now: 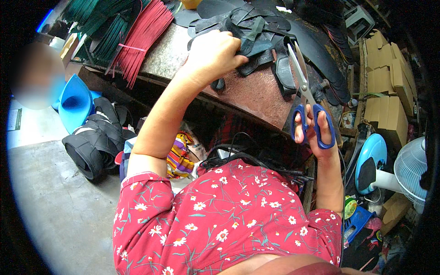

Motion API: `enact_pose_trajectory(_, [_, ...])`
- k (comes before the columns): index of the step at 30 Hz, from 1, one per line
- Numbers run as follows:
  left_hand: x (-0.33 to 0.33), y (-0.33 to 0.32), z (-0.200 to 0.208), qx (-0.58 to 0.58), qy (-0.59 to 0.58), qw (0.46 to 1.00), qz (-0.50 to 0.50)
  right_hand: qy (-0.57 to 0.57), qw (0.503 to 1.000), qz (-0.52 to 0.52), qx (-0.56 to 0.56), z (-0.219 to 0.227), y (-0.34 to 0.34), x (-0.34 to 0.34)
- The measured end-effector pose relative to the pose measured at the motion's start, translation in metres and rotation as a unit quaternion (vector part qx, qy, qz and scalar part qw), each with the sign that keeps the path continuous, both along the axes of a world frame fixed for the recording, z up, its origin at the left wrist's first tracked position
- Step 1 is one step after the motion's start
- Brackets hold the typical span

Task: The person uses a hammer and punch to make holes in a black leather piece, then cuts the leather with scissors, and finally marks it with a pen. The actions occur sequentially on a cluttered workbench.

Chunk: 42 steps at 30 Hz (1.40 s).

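My right hand [316, 126] holds scissors [303, 85] with fingers through the dark blue handle loops. Their silver blades point away from me and stand slightly apart, above the right side of the black pieces. My left hand [215, 52] is closed at the near edge of a loose pile of black leather-like pieces [256, 30], its fingers curled round a black piece; its fingertips are hidden. One flat, dark strip-like piece [285, 75] hangs toward me, left of the blades. The pile lies on a worn reddish-brown tabletop [256, 98].
Bundles of red strips [142, 41] and green strips [107, 34] lie at the far left. Stacked black pieces [94, 142] sit on the floor beside a blue plastic chair [77, 103]. Cardboard boxes [387, 110] and a fan [410, 169] stand at right. Another person is at far left.
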<state>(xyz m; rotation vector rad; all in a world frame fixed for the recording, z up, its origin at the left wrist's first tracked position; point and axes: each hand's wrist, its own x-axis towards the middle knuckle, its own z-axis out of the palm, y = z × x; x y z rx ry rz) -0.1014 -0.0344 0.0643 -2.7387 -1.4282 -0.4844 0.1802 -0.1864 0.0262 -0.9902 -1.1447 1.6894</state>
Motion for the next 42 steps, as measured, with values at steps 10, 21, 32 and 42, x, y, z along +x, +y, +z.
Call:
enact_pose_trajectory(10, [0.000, -0.007, -0.017, -0.291, -0.357, 0.887, -0.018, 0.080, 0.993, 0.057, -0.063, 0.011, 0.010, -0.024])
enact_pose_trajectory(21, [-0.008, -0.017, -0.026, -0.394, -0.635, 0.664, 0.031, 0.092, 0.976, 0.070, -0.182, 0.001, 0.007, -0.030])
enact_pose_trajectory(32, [0.001, -0.032, -0.013, -0.487, -0.573, 0.660, -0.003, 0.133, 0.978, 0.077, -0.144, 0.010, 0.046, -0.050])
enact_pose_trajectory(42, [0.033, -0.015, -0.030, -0.323, -0.588, 0.742, -0.004, 0.165, 0.981, -0.011, -0.103, 0.021, 0.050, -0.057])
